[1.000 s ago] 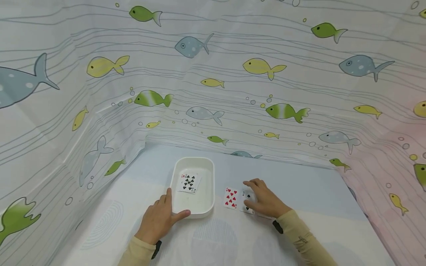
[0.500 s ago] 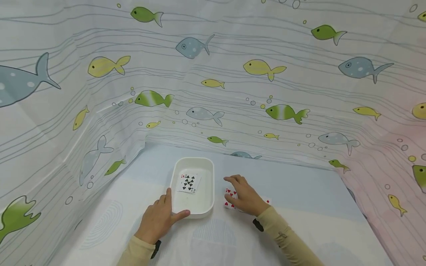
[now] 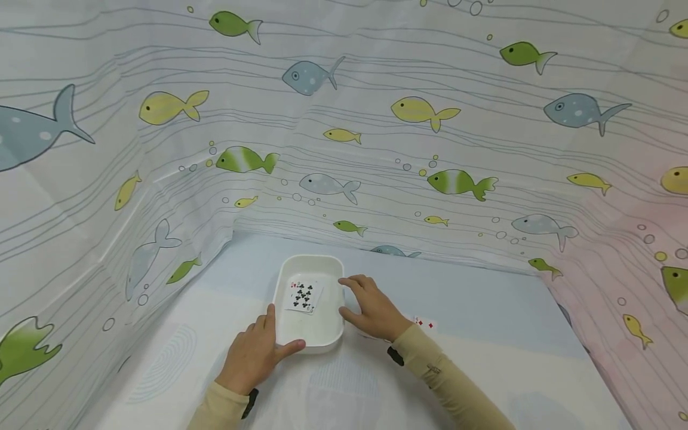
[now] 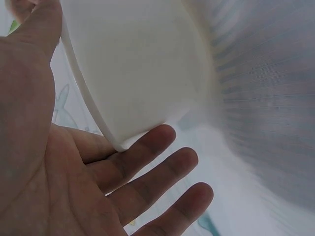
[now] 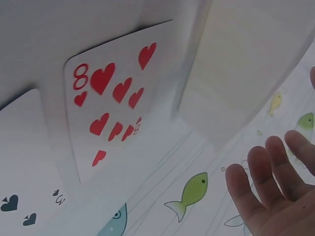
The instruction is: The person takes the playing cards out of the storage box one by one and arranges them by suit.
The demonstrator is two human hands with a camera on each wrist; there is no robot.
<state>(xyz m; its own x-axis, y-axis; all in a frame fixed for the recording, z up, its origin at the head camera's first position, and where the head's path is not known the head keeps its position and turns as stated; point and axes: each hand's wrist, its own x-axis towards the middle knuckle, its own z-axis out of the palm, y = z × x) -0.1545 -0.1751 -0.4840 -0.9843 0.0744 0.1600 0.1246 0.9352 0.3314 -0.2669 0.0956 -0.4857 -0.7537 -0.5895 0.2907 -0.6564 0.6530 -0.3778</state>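
Note:
A white plastic tray (image 3: 322, 346) stands on the table with a few overlapping playing cards (image 3: 303, 297) inside, a clubs card uppermost. My left hand (image 3: 249, 352) rests at the tray's near-left corner, fingers along the left side and thumb across the near rim. At the right rim is my right hand (image 3: 371, 307), thumb and fingers spread apart; whether it touches the rim is unclear. Outside the tray, an eight of hearts (image 5: 110, 98) and a three of spades (image 5: 22, 162) lie side by side, mostly hidden beneath my right hand in the head view.
A card with red diamonds (image 3: 424, 323) lies partly covered behind my right wrist. The table (image 3: 484, 358) has a pale patterned cover. Fish-printed sheeting (image 3: 376, 161) rises at the back and on both sides.
My right hand has moved left, from over the spades card, across the eight of hearts, to the tray's right rim. The diamonds card has come into view. My left hand stays at the tray.

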